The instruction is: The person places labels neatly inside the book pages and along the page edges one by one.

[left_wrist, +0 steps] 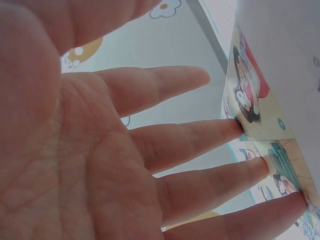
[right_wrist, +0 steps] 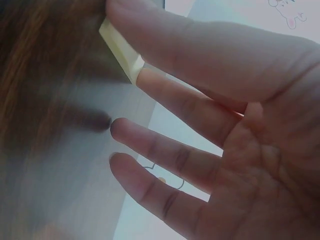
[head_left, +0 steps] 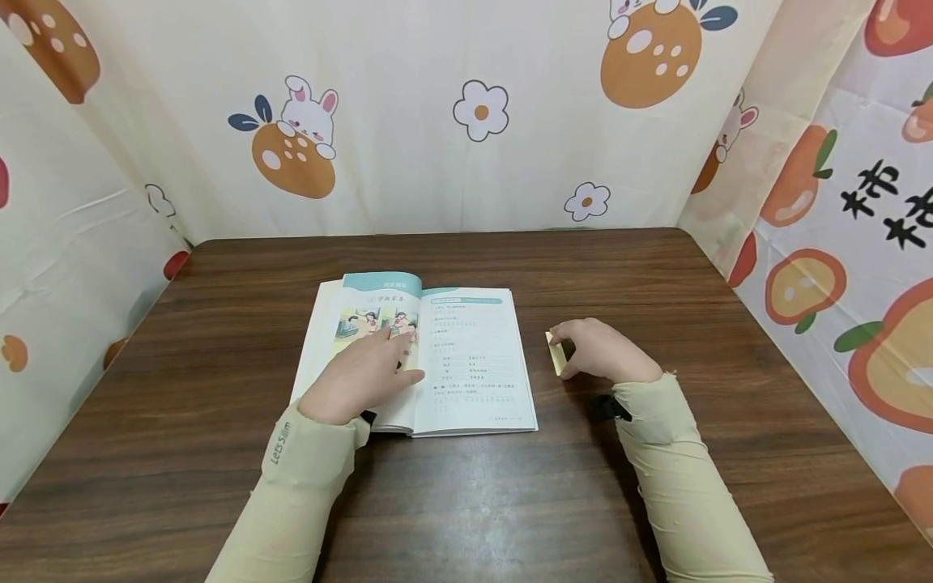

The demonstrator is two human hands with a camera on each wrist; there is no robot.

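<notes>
An open textbook [head_left: 477, 356] lies on the table, with coloured pictures [left_wrist: 242, 85] on its left page and printed text on the right. My left hand [head_left: 364, 374] rests on the left page, fingers spread and straight, some fingertips touching the pictures in the left wrist view. To the right of the book, my right hand [head_left: 603, 350] pinches a small pale-yellow sticky note pad [head_left: 557, 356] between thumb and a finger. The pad [right_wrist: 120, 52] is tilted up at the table surface; the other fingers of that hand are held apart from it.
The dark wooden table [head_left: 466, 502] extends around the book. A patterned curtain [head_left: 408, 162] hangs behind its far edge, and a fruit-print cloth [head_left: 867, 243] hangs on the right. A black strap [head_left: 611, 407] shows at the right wrist.
</notes>
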